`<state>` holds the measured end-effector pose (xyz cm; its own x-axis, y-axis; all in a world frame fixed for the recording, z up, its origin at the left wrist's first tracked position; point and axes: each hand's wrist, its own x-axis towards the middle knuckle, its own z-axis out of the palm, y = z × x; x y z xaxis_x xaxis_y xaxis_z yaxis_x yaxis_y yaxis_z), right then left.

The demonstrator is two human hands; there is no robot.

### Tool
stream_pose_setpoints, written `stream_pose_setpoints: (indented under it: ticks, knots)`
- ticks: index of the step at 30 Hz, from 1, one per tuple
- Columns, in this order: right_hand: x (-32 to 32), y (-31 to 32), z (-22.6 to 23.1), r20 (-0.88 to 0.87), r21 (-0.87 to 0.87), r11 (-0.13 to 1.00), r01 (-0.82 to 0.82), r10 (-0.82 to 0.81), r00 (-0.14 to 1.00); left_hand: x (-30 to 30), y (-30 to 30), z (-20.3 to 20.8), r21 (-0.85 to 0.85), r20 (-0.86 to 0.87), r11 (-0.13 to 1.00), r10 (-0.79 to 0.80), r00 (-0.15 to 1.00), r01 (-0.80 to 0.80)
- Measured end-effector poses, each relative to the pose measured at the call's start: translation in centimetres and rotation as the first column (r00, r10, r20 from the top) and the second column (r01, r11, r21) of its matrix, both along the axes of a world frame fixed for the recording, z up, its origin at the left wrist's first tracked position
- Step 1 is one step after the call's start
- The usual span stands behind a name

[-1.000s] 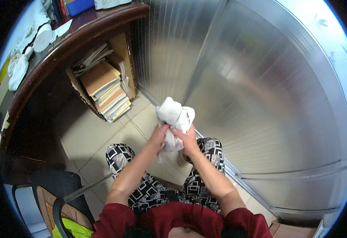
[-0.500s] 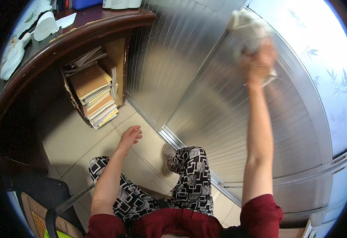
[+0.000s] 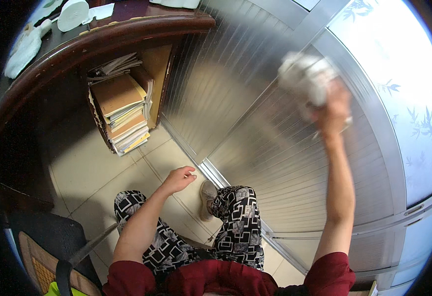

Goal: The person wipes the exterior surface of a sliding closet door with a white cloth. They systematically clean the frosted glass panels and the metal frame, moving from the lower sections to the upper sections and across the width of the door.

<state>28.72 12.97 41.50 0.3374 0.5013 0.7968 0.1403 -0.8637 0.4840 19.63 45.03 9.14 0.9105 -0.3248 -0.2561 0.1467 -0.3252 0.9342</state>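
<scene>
A crumpled whitish cloth [image 3: 307, 74] lies against the silvery ribbed panel [image 3: 260, 130] of a sliding door, in its upper part near the metal frame. My right hand [image 3: 334, 106] is closed on the cloth, arm stretched out; both are smeared by motion. My left hand [image 3: 180, 179] hangs in the air over the tiled floor, left of the door track. Its fingers are loosely bent and apart, and it holds nothing.
At the upper left stands a curved dark wooden desk [image 3: 122, 35] with a paper roll [image 3: 73, 15] and a white cloth [image 3: 28, 52]. Its shelf holds stacked papers and folders [image 3: 122, 103]. A chair [image 3: 53, 246] is at the lower left. The metal door track [image 3: 213, 172] crosses the floor.
My right hand has moved down the panel with the cloth and a little to the right. My left hand has shifted right, toward the door track. The view has tilted slightly.
</scene>
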Motion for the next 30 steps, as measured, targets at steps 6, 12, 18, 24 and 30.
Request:
stream_pose_setpoints:
  ticks: [6, 12, 18, 24, 30]
  knots:
    - [1.9, 0.6, 5.6, 0.296, 0.209, 0.978, 0.001, -0.064, 0.953, 0.0, -0.5, -1.3, 0.139, 0.071, 0.984, -0.119, 0.990, 0.108]
    - [-1.3, 2.5, -11.7, -0.596, 0.455, 0.874, 0.168, 0.159, 0.787, 0.4, -0.8, -1.8, 0.145, 0.111, 0.985, -0.114, 0.987, 0.097]
    - [-5.2, 5.2, -13.5, -0.219, 0.917, 0.007, 0.398, 0.844, 0.490, 0.4, -0.6, -1.9, 0.196, 0.072, 0.974, -0.130, 0.989, 0.113]
    - [-6.1, 5.9, -15.5, 0.031, 0.848, -0.239, 0.473, 0.914, 0.405, 0.6, -1.3, -0.9, -0.025, 0.037, 0.994, -0.106, 0.994, 0.107]
    - [-6.5, 7.7, -17.3, 0.150, 0.765, -0.328, 0.555, 0.928, 0.342, 0.8, -1.1, 2.4, -0.735, -0.210, 0.676, -0.152, 0.966, -0.053]
